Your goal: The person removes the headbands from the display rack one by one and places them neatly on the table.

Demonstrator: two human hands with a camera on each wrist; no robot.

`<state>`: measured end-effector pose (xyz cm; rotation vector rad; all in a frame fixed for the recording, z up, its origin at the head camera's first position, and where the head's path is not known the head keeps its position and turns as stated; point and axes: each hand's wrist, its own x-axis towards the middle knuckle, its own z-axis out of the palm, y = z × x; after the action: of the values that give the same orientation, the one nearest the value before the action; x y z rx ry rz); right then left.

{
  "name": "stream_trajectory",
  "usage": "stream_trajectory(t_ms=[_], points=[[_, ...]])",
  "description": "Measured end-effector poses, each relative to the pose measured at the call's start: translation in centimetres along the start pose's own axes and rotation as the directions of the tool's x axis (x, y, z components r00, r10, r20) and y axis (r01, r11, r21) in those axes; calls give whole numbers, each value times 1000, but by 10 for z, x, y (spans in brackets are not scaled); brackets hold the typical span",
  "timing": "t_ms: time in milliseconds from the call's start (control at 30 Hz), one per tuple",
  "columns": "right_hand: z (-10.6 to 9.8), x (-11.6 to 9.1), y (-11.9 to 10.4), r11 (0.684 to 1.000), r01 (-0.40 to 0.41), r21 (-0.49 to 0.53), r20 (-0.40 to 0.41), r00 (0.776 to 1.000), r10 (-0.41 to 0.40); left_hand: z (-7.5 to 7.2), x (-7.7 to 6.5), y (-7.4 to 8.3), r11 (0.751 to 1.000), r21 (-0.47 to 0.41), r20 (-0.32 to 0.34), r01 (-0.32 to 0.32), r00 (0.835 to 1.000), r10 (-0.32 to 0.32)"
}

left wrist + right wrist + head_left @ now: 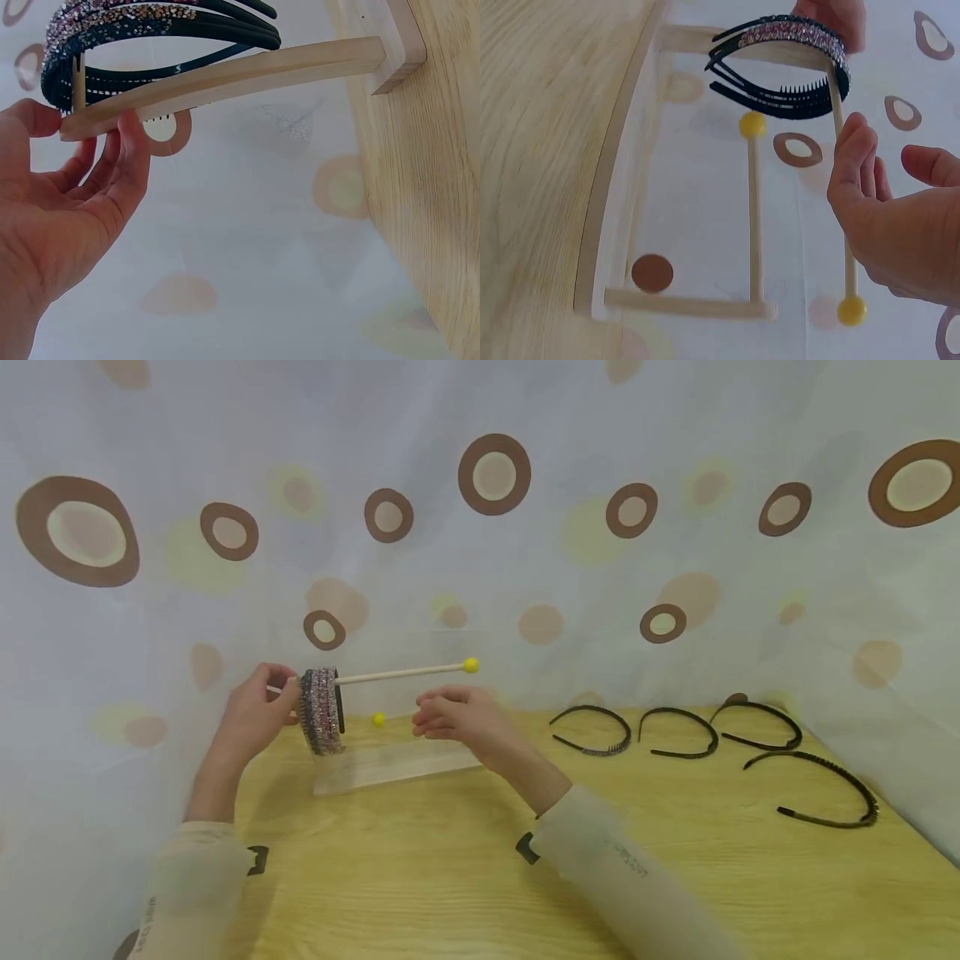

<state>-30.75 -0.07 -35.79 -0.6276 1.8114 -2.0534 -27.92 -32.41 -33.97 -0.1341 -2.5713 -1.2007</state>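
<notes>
We see a left hand (251, 714) pinching the wooden stand (225, 86) at an upright's tip, beside glitter-crusted dark headbands (321, 710) hanging on its slim, yellow-knobbed rod (405, 674); the right hand (468, 722), near it, grasps nothing. Sleeve lettering (628, 860) is too blurred for us to read.

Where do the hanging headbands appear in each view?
Head: hanging headbands left of centre, just right of the left hand.
Left wrist: hanging headbands at top left, cut by the top edge.
Right wrist: hanging headbands at top, right of centre.
Shared landmark: the left hand, next to them each time.
</notes>
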Motion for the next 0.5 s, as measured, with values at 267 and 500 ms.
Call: stream_trajectory(t_ms=[267,500], points=[[47,22,11,999,21,46,-121,992,-16,10,5,10,999,-33,9,-23,1000,23],[87,33,29,999,-2,-45,-173,985,-6,4,-3,10,999,-52,36,8,999,-6]])
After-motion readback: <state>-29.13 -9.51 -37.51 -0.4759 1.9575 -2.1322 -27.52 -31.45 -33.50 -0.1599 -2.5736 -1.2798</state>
